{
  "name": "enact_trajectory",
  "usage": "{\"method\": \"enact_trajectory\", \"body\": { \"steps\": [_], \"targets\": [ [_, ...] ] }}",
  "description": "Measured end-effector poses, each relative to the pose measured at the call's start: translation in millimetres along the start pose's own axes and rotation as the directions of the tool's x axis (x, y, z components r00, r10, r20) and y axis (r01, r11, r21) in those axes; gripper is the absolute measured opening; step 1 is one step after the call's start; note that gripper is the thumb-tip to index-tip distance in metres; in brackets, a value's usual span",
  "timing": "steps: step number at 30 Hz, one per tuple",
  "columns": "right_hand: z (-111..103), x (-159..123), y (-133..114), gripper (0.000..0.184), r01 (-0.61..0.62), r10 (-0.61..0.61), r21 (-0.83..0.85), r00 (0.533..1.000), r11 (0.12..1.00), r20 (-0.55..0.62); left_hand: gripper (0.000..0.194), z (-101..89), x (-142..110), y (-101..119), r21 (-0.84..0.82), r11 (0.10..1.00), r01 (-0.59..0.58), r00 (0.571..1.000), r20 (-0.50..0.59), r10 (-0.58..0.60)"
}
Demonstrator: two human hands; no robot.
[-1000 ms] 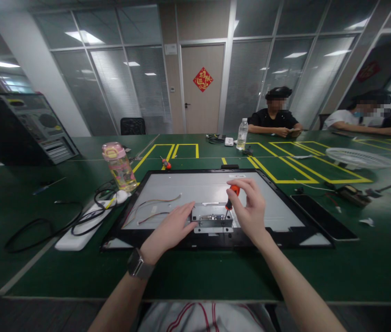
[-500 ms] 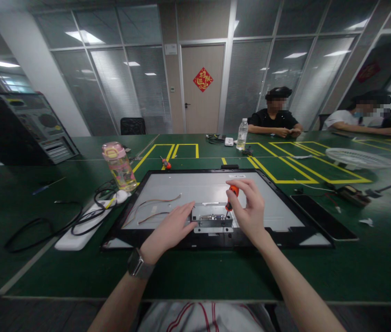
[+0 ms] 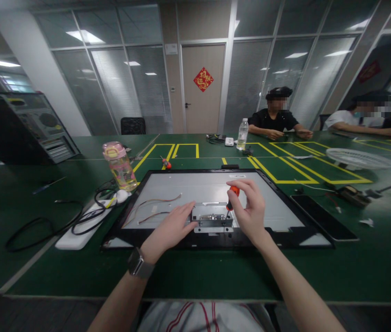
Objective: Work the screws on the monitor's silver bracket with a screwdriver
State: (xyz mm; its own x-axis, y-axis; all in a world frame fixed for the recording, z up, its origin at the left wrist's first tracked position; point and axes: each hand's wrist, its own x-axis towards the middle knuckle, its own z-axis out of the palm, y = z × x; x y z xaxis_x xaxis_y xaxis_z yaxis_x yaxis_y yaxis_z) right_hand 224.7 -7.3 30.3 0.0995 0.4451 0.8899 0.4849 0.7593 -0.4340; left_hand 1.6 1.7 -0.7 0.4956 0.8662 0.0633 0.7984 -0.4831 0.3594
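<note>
While right hand (image 3: 249,210) grips screwdriver (image 3: 232,196) upright and left hand (image 3: 169,230) lies flat steadying bracket (image 3: 212,217), tip may slip, scratching panel (image 3: 209,189).

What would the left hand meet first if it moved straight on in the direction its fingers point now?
The left hand points right across the monitor panel. Its fingertips already seem to touch the metal bracket, so it would meet that first, though depth is unclear.
</note>
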Motion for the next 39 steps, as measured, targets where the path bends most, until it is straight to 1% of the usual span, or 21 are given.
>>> {"method": "enact_trajectory", "body": {
  "steps": [3, 5, 9, 11, 13, 16, 18, 20, 25, 26, 28, 31, 33, 36, 39],
  "targets": [
    [0.2, 0.8, -2.3, 0.011, 0.028, -0.031, -0.049, 0.998, 0.998, -0.049, 0.057, 1.1, 0.5, -1.5, 0.002, 1.000, -0.009, 1.000, -0.009, 0.009],
    [-0.2, -0.1, -2.4, 0.014, 0.023, -0.026, -0.043, 0.998, 0.999, -0.055, 0.056, 0.6, 0.7, -1.3, -0.002, 1.000, -0.011, 1.000, -0.008, 0.011],
    [-1.9, -3.3, 0.4, 0.024, -0.054, 0.055, 0.063, 0.998, 0.997, -0.010, 0.056, -2.2, -0.1, 1.6, -0.005, 1.000, 0.005, 1.000, 0.013, -0.005],
    [-2.5, -4.1, 1.3, 0.024, -0.064, 0.064, 0.091, 0.998, 0.994, 0.002, 0.057, -2.7, -0.4, 2.4, -0.002, 1.000, 0.007, 1.000, 0.014, -0.007],
    [-2.5, -3.4, 0.8, 0.021, -0.029, 0.029, 0.069, 1.000, 0.997, 0.000, 0.057, -2.2, -0.6, 2.1, -0.002, 1.000, 0.003, 1.000, 0.008, -0.003],
    [-1.5, -0.7, -2.2, 0.014, 0.032, -0.032, -0.009, 0.999, 0.999, -0.014, 0.056, -1.0, -0.4, 0.8, 0.001, 1.000, -0.009, 1.000, -0.007, 0.009],
    [-0.8, 0.7, -3.9, 0.013, 0.046, -0.047, -0.041, 0.999, 0.998, -0.022, 0.057, -0.5, -0.1, 0.3, 0.006, 1.000, -0.011, 1.000, -0.009, 0.011],
    [-0.5, 0.8, -4.3, 0.015, 0.038, -0.039, -0.043, 0.999, 0.998, -0.020, 0.057, -0.5, 0.0, 0.1, 0.008, 1.000, -0.004, 1.000, -0.004, 0.004],
    [-1.5, -2.6, -0.6, 0.023, -0.066, 0.066, 0.029, 0.998, 0.997, 0.007, 0.057, 0.0, -0.2, -0.1, -0.001, 1.000, -0.007, 1.000, -0.005, 0.007],
    [-1.7, -2.9, 0.0, 0.023, -0.067, 0.067, 0.042, 0.998, 0.997, 0.017, 0.056, 0.2, -0.3, -0.1, -0.002, 1.000, -0.006, 1.000, -0.003, 0.006],
    [-1.7, -2.6, 0.3, 0.020, -0.032, 0.031, 0.038, 0.999, 0.999, 0.031, 0.056, 0.2, -0.5, 0.1, -0.002, 1.000, -0.006, 1.000, -0.002, 0.006],
    [-0.5, -0.4, -1.4, 0.013, 0.039, -0.039, -0.035, 0.999, 0.999, 0.017, 0.055, -0.6, -0.6, 0.8, 0.005, 1.000, -0.009, 1.000, -0.001, 0.009],
    [0.5, 0.8, -2.7, 0.013, 0.058, -0.058, -0.072, 0.998, 0.996, -0.003, 0.054, -1.4, -0.6, 1.4, 0.008, 1.000, -0.009, 1.000, 0.003, 0.009],
    [1.1, 0.5, -3.2, 0.017, 0.051, -0.052, -0.073, 0.999, 0.996, -0.010, 0.056, -1.8, -0.6, 1.6, 0.008, 1.000, -0.009, 1.000, 0.004, 0.009],
    [0.3, -1.9, -2.0, 0.024, -0.009, 0.010, -0.030, 1.000, 1.000, 0.016, 0.056, -1.6, -0.6, 1.4, 0.004, 1.000, -0.001, 1.000, 0.005, 0.001]
  ]
}}
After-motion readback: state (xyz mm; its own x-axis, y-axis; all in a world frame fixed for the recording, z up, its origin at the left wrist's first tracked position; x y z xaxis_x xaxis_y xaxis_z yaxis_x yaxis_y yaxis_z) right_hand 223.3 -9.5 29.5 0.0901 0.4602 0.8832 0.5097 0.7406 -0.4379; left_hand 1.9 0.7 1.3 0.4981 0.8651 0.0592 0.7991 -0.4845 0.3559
